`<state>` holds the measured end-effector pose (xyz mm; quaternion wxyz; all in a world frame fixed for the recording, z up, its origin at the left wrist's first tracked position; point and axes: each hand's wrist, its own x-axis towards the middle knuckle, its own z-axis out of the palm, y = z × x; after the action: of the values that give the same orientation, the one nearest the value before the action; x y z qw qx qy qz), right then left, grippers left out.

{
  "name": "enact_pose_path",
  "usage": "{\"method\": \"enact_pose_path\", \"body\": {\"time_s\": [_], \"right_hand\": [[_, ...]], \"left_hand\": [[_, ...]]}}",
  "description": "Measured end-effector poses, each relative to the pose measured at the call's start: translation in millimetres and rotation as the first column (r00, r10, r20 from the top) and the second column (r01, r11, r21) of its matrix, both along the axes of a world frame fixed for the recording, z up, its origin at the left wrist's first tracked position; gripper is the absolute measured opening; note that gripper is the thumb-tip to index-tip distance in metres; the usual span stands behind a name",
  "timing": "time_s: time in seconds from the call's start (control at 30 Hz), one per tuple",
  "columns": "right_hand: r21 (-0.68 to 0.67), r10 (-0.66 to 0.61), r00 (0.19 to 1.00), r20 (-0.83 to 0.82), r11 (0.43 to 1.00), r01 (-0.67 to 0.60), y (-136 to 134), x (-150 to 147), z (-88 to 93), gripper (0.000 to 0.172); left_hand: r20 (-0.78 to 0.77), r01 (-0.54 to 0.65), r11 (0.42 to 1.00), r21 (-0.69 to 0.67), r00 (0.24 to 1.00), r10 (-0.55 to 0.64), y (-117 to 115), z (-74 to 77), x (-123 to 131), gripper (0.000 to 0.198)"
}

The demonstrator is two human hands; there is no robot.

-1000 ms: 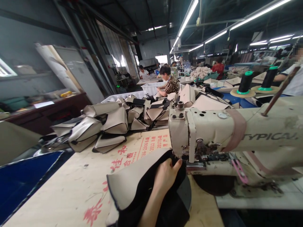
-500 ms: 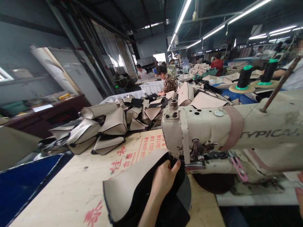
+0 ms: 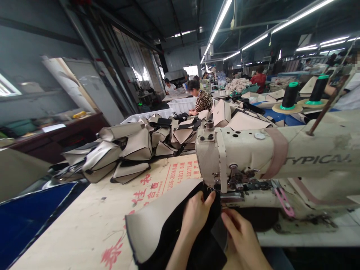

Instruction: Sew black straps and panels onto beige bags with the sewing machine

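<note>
A beige bag piece with black lining lies curved on the plywood, its far edge at the needle area of the sewing machine. My left hand is closed on the black part, thumb and fingers pinched close to the needle. On the piece's right edge, just below the machine's arm, my right hand pinches the dark material between thumb and fingers. The needle itself is too small to make out behind the machine head.
Beige bags with black edging are heaped behind the plywood table. Two black thread spools stand behind the machine. A pink clip-like piece hangs at the machine's arm. A co-worker in a patterned top sits farther back.
My right hand has come in from the right edge of view and taken hold of the bag piece's right edge. My left hand keeps its pinch by the needle.
</note>
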<state>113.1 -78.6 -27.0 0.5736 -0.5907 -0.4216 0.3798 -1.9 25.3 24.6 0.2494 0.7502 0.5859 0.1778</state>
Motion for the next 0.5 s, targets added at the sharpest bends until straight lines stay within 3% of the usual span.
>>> {"method": "enact_pose_path", "body": {"time_s": [0.1,0.23,0.5], "right_hand": [[-0.027,-0.11,0.989,-0.096,0.994,0.108,29,-27,1.9,0.036],[-0.104,-0.242,0.947,-0.213,0.969,0.224,40,-28,-2.1,0.04],[-0.151,-0.243,0.946,-0.214,0.965,0.213,54,-36,9.5,0.058]], "left_hand": [[0.006,0.015,1.0,0.001,1.0,-0.015,1,-0.7,1,0.041],[-0.019,0.029,0.999,-0.034,0.999,-0.03,10,3.5,6,0.036],[-0.048,0.043,0.998,-0.046,0.998,-0.045,28,9.8,11,0.031]]}}
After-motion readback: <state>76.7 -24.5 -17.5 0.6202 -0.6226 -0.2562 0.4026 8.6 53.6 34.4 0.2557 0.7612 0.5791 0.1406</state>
